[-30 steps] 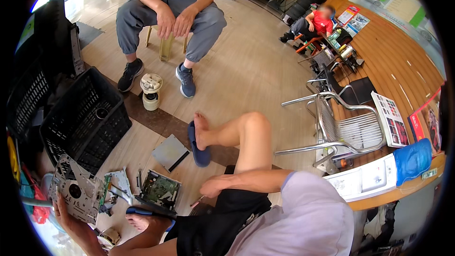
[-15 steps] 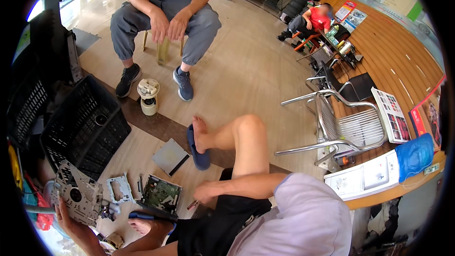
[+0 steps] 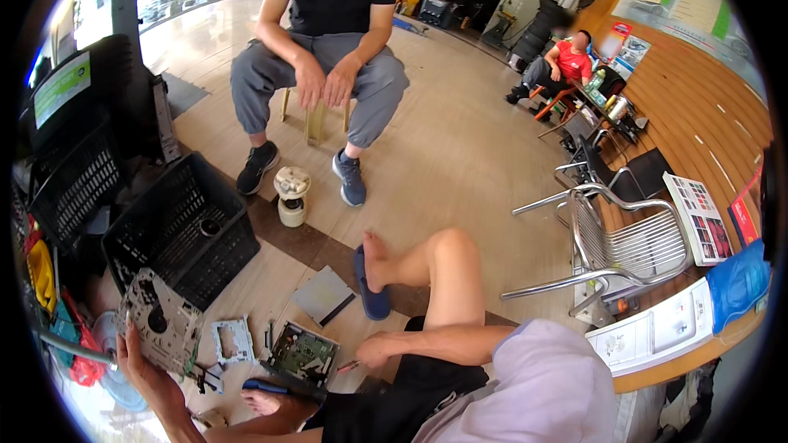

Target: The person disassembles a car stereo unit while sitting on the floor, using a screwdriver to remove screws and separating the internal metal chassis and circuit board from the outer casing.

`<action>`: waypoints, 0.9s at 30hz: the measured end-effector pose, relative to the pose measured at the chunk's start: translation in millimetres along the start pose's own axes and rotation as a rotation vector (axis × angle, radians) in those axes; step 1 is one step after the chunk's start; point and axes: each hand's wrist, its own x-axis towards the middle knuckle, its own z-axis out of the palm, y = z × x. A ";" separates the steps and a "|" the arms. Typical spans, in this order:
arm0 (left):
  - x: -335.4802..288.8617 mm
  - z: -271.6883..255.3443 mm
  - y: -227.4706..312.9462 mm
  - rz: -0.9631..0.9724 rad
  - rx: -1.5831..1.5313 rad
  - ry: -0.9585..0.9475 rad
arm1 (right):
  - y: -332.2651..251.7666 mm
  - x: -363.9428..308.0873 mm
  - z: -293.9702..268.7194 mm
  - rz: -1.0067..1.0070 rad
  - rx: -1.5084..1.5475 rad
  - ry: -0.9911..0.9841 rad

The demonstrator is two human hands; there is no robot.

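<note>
At the lower left, my left hand (image 3: 141, 361) is closed on the edge of a flat metal chassis plate (image 3: 168, 336), held tilted up, with a dark round part at its middle. My right hand (image 3: 374, 350), in front of my raised knee, is closed around a small red-handled tool (image 3: 348, 367); its exact kind is hard to make out. Between my hands, a green circuit board (image 3: 302, 354) sits in an open metal case on the floor. A light metal frame (image 3: 234, 340) lies left of the case. Beyond it rests a flat grey metal cover (image 3: 322, 295).
A black plastic crate (image 3: 176, 234) stands at the left, behind the chassis plate. Near the dark floor strip is a white cylindrical part (image 3: 292, 197). Opposite me sits a person (image 3: 328, 66); a metal chair (image 3: 628, 246) stands at the right.
The whole view has shifted, so the scene sits further right and lower. My left hand still holds the chassis plate, and my right hand keeps the small tool.
</note>
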 end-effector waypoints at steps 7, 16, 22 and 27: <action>13.0 -6.4 -0.5 -0.023 -0.110 0.056 | -0.2 -3.3 -5.7 -0.089 -0.030 0.043; 30.2 -6.8 -12.2 -0.089 -0.144 0.121 | 70.3 -31.5 -83.1 0.112 0.463 0.760; 27.8 -11.6 -13.2 -0.128 -0.226 0.192 | 25.1 -67.9 -152.3 0.117 1.288 0.638; 16.2 -1.8 -9.0 -0.112 -0.237 0.237 | 26.4 -77.9 -233.1 0.026 1.119 0.658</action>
